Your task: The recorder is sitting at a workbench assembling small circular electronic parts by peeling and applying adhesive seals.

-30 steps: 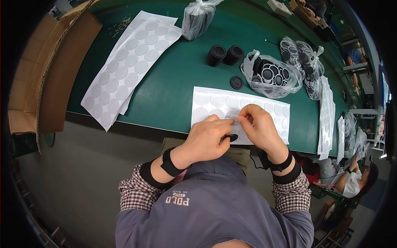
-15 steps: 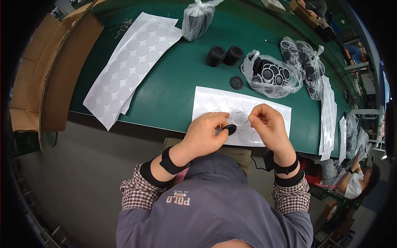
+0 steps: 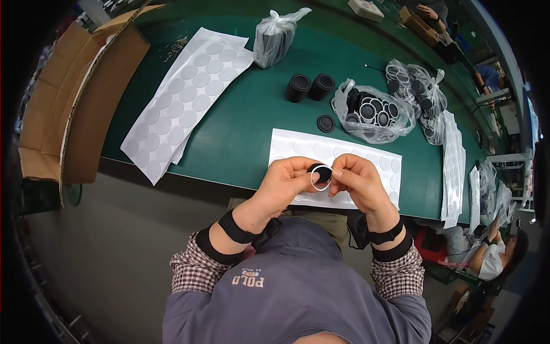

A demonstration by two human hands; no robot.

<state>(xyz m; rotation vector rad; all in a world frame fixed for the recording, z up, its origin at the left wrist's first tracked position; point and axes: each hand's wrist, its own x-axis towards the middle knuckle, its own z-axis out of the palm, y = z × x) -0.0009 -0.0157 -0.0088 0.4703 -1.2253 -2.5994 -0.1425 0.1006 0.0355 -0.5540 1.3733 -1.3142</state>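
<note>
My left hand (image 3: pixel 282 184) pinches a round black cap (image 3: pixel 325 172) between thumb and fingertips, just above the near edge of a white sticker sheet. A thin white ring-shaped sticker (image 3: pixel 319 190) lies against or just in front of the cap; whether it is stuck there I cannot tell. At the ring's right edge, my right hand (image 3: pixel 361 182) closes thumb and forefinger on it. Beneath both hands is the white sheet (image 3: pixel 293 141), marked with rows of circles and partly hidden by them.
Beyond the sheet sit a single black cap (image 3: pixel 326 123), two short black stacks (image 3: pixel 298 88) and an open plastic bag (image 3: pixel 375 132) of caps and white rings. More sticker sheets (image 3: pixel 172 114) lie left, beside a cardboard box (image 3: pixel 94 109). A tied bag (image 3: pixel 273 43) stands farther back.
My right hand has moved left from the sheet with the ring-shaped sticker. My left hand has raised and turned the cap, and the two now meet.
</note>
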